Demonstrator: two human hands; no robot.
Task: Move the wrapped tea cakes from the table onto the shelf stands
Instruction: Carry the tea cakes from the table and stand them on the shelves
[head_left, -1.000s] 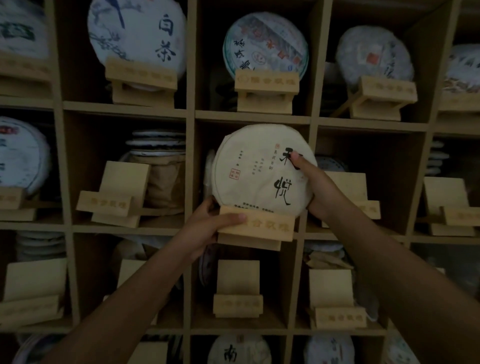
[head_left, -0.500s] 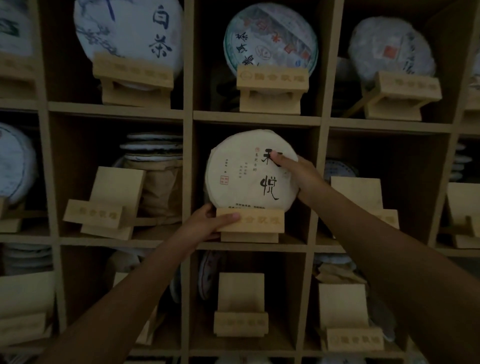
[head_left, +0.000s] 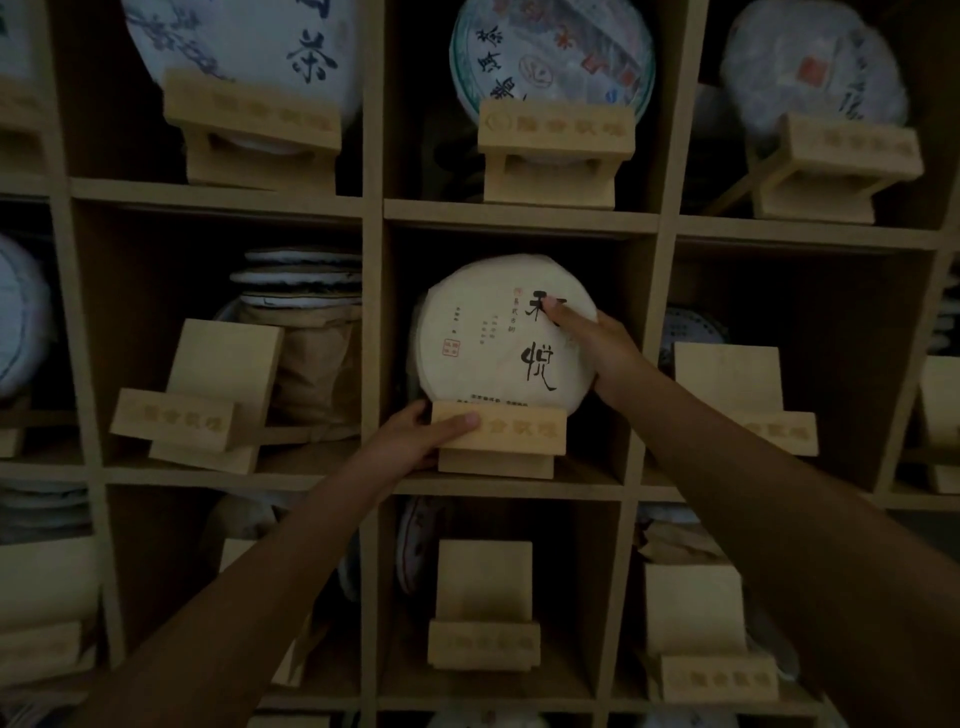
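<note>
Round cream paper-wrapped tea cake (head_left: 493, 332) upright on pale wooden stand (head_left: 498, 434), middle shelf cubby; right hand (head_left: 602, 353) grips its right rim, left hand (head_left: 415, 441) clasps the stand's left end.

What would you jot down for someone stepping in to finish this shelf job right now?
Left hand: grips the stand in the middle cubby, thumb across its front lip.
Right hand: holds the cream tea cake by its right edge, fingers on its face.
Done: this cake sits upright on the stand; the three cubbies above also show cakes on stands.
Left: let go, then fill the empty stands at left, right and below. The table is out of view.
</note>
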